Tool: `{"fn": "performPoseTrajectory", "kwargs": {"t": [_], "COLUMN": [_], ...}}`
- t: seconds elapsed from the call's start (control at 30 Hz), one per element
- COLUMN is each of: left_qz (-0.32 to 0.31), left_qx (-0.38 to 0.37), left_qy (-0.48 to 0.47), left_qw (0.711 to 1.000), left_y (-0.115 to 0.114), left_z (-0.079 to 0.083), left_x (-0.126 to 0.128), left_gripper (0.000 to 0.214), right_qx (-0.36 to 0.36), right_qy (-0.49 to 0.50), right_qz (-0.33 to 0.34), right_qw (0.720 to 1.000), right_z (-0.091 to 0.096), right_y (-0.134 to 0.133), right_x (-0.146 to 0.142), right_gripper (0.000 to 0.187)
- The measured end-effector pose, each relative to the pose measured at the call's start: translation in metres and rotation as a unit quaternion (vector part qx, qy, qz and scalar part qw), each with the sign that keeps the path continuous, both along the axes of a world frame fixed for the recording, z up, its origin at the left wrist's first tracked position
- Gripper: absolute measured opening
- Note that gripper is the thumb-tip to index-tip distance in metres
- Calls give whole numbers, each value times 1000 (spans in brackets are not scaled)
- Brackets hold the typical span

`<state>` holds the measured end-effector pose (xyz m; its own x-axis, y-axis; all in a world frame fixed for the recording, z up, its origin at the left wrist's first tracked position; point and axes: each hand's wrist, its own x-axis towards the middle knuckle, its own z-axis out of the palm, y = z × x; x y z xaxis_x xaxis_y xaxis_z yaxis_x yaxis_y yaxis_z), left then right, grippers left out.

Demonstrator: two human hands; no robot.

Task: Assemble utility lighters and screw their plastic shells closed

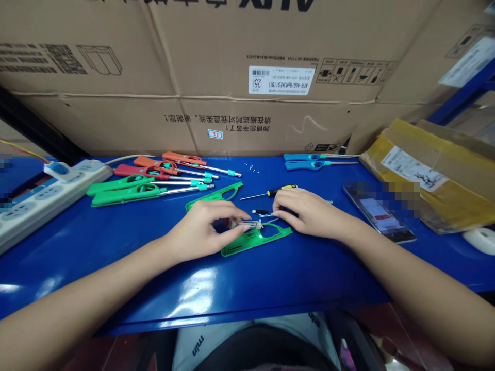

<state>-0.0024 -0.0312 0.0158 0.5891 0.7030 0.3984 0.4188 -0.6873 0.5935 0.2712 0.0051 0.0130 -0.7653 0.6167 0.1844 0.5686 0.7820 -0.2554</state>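
My left hand (207,226) pinches a small clear fuel tank (250,224) between thumb and fingers. It is held above a green lighter shell half (242,246), which lies on the blue table. My right hand (305,210) is closed at the fingertips on a thin pale tube or wire that runs toward the tank's end. Between the hands is a small black part (261,212) with white wires. Behind my left hand lies the other green shell half (228,192). A yellow-and-black screwdriver (275,191) rests just beyond my right hand.
Long-nosed lighters lie at the left: green (127,196), red (143,171) and orange (183,158). Two blue lighters (305,164) lie at the back. A power strip (46,198) stands far left; a phone (379,214) and a yellow-taped carton (425,175) are right. A large cardboard box (216,67) stands behind.
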Motion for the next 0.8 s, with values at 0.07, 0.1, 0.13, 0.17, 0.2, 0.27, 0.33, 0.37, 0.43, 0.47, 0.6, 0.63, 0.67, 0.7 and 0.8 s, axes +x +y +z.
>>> {"fn": "performPoseTrajectory", "kwargs": {"t": [0.07, 0.1, 0.13, 0.17, 0.2, 0.27, 0.33, 0.37, 0.43, 0.47, 0.6, 0.63, 0.67, 0.7, 0.8], "left_qz": [-11, -14, -16, -17, -18, -20, -21, -22, -27, -32, -49, -52, -55, -58, -78], "left_qx": [-5, -5, -4, -2, -1, 0, 1, 2, 5, 10, 43, 49, 53, 57, 70], "left_qy": [3, 3, 3, 2, 1, -1, -2, -2, -6, -10, -33, -38, -42, -47, -58], "left_qw": [1000, 1000, 1000, 1000, 1000, 1000, 1000, 1000, 1000, 999, 997, 997, 996, 996, 993], "left_y": [0, 0, 0, 0, 0, 1, 1, 1, 1, 2, 3, 3, 4, 4, 5], "left_z": [1, 1, 0, 0, 0, -1, -2, -2, -2, -2, -1, -1, -1, -2, -2], "left_x": [0, 0, 1, 1, 0, 0, 0, 0, -1, -1, -1, -1, -2, -2, -2], "left_gripper": [16, 16, 16, 16, 16, 17, 16, 16, 15, 15, 17, 17, 17, 17, 16], "right_qx": [-12, -22, -32, -41, -48, -52, -47, -44, -41, -40, -42, -41, -40, -39, -36], "right_qy": [0, -1, -2, -3, -5, -9, -17, -20, -23, -24, -28, -29, -28, -26, -12], "right_qz": [4, 10, 17, 26, 33, 38, 29, 22, 5, -4, -30, -34, -37, -40, -45], "right_qw": [1000, 1000, 999, 999, 998, 998, 998, 999, 999, 999, 998, 998, 998, 998, 998], "right_z": [1, 1, 2, 2, 1, 1, 2, 2, 4, 5, 10, 11, 12, 13, 15], "right_y": [-1, -2, -2, -2, -3, -3, -3, -3, -3, -3, -4, -5, -5, -5, -7], "right_x": [1, 1, 1, 2, 2, 3, 3, 3, 4, 4, 5, 6, 7, 7, 7], "right_gripper": [16, 15, 14, 13, 12, 12, 13, 14, 16, 16, 15, 14, 14, 14, 15]}}
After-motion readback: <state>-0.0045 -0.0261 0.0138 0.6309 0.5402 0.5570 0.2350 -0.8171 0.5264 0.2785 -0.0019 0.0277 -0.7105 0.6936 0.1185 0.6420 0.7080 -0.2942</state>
